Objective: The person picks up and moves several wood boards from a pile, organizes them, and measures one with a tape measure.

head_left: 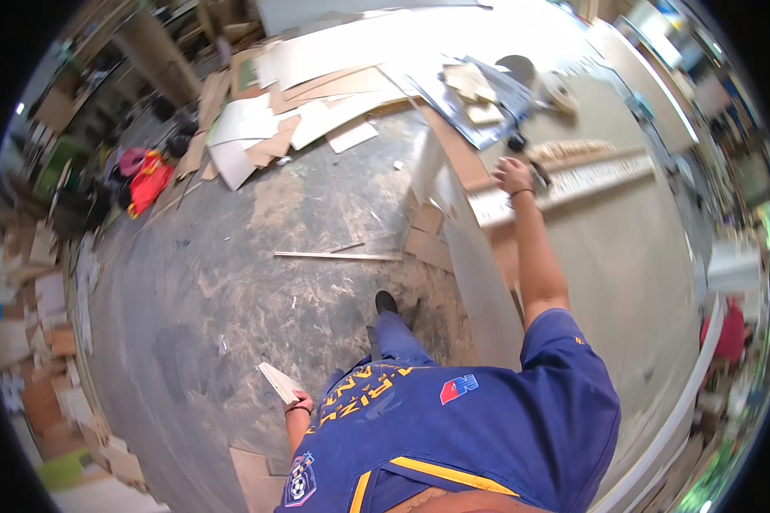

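My left hand [301,402] hangs low beside my body, closed around pale, thin wooden strips [280,382] that point away from me. Out to the front right, my right hand [513,175] reaches over the workbench [607,231] with its fingers curled. A dark object [540,176] shows just beside that hand; what the fingers hold is hidden and blurred. Under and beside the hand, a long white strip with dark markings [590,190] lies across the bench. Behind it is a row of light wooden pieces [569,152].
A blue-grey sheet [509,103] bears pale blocks [475,88] on the bench, near a tape roll [558,94]. Board offcuts [316,107] pile up ahead. A thin stick [338,256] lies on the dusty floor [205,299]. Red cloth [148,181] lies at left.
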Demonstrator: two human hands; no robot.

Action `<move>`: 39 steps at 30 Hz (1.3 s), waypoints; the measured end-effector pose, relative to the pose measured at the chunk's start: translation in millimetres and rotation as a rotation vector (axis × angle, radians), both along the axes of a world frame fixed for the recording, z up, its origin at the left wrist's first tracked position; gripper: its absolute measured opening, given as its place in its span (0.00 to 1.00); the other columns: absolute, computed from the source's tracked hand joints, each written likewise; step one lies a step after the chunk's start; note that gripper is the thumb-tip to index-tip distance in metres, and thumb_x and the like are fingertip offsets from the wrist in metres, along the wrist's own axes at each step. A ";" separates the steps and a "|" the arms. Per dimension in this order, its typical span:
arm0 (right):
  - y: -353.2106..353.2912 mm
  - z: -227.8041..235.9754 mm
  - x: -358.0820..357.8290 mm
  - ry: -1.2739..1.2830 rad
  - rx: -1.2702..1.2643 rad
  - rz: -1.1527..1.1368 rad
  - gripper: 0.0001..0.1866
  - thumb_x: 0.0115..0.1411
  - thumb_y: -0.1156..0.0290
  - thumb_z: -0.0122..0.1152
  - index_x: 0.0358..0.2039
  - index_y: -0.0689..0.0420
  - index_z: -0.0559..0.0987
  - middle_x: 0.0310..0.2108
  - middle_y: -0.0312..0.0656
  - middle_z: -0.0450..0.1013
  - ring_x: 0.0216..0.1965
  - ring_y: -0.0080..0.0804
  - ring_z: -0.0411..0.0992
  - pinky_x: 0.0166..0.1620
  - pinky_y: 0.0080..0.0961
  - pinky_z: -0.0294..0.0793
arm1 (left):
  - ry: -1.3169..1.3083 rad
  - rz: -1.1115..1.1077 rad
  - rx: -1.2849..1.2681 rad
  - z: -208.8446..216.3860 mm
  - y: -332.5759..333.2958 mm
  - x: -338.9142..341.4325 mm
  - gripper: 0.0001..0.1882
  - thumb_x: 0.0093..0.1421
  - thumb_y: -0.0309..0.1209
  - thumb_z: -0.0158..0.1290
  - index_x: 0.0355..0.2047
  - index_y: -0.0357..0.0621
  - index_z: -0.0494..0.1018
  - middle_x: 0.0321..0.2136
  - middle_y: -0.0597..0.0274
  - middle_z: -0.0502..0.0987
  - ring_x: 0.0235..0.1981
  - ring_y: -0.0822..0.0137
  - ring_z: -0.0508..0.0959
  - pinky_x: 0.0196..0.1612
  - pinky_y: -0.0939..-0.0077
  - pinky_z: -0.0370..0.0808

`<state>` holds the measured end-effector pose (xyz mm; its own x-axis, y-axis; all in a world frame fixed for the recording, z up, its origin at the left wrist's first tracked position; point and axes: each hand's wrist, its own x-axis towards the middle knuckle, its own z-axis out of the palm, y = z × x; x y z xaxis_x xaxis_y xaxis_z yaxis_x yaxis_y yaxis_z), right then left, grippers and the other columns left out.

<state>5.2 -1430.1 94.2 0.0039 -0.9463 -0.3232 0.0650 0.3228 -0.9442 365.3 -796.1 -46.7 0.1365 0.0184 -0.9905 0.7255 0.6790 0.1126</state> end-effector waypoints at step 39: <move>296.6 -20.5 338.6 0.118 0.195 1.972 0.12 0.49 0.72 0.49 0.36 0.60 0.70 0.25 0.41 0.69 0.25 0.30 0.70 0.26 0.22 0.70 | -0.457 0.293 -1.096 46.9 -62.4 -28.6 0.20 0.51 0.47 0.44 0.27 0.41 0.62 0.28 0.55 0.67 0.15 0.72 0.67 0.18 0.76 0.67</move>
